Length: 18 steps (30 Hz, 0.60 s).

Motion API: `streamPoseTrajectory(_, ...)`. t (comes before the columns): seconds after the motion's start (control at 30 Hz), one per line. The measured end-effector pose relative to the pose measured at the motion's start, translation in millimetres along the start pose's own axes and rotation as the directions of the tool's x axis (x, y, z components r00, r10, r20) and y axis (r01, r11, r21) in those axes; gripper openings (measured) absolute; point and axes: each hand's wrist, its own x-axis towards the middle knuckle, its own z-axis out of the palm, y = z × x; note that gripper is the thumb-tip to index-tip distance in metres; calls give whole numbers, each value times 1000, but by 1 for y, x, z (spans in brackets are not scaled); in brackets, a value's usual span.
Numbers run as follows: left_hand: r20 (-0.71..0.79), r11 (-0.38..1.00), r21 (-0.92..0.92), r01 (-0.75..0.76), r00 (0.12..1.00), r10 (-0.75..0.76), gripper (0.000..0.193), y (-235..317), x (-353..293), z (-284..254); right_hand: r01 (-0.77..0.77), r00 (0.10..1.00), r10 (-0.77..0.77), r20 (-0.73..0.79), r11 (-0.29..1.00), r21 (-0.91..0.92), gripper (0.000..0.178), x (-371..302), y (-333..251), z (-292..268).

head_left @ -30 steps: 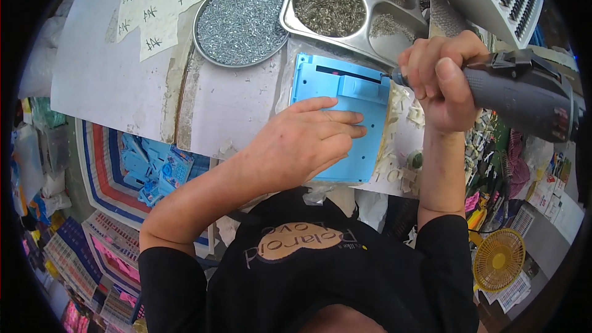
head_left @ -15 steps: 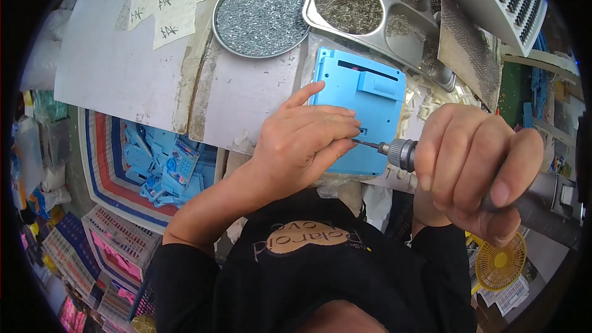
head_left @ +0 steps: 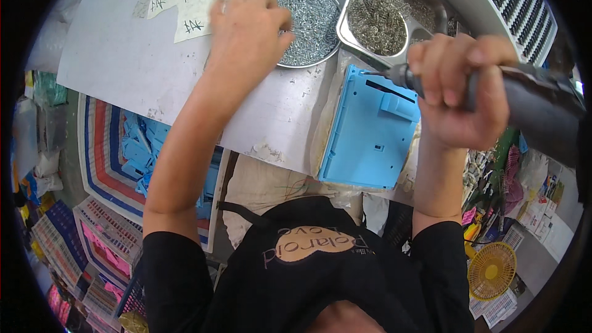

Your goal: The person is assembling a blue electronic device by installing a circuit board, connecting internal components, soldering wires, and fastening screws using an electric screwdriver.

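My right hand (head_left: 459, 95) is wrapped round a dark power screwdriver (head_left: 539, 102), held roughly level with its bit pointing left. The bit's tip appears over the upper left corner of a light-blue plastic panel (head_left: 361, 132); whether it touches cannot be seen. That panel has a long slot, a raised block and several small holes. My left hand (head_left: 246, 34) hovers at the left rim of a round metal tray (head_left: 338, 40) full of small silvery screws (head_left: 308, 28). Its fingers are curled and smeared by motion, and what they hold, if anything, is hidden.
A compartmented steel tray (head_left: 345, 34) with small metal parts stands right of the round tray. Paper sheets with handwriting (head_left: 191, 0) lie at the far left. Below the table's left edge, a striped bag (head_left: 102, 160) holds blue plastic parts. A yellow fan (head_left: 491, 270) stands lower right.
My left hand has left the blue panel and moved up and left to the screw tray. The screwdriver has shifted from mid-panel up to the panel's upper left corner.
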Motion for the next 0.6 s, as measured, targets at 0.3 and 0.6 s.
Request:
streamPoseTrajectory(0.3,-55,999,-29,32,998,-34,6,-3,-3,13,-20,998,18,-68,999,-25,12,1,24,5)
streamPoseTrajectory(0.6,-1,997,-60,46,999,-47,19,-3,-6,18,-159,970,111,-215,962,-224,14,-3,26,21)
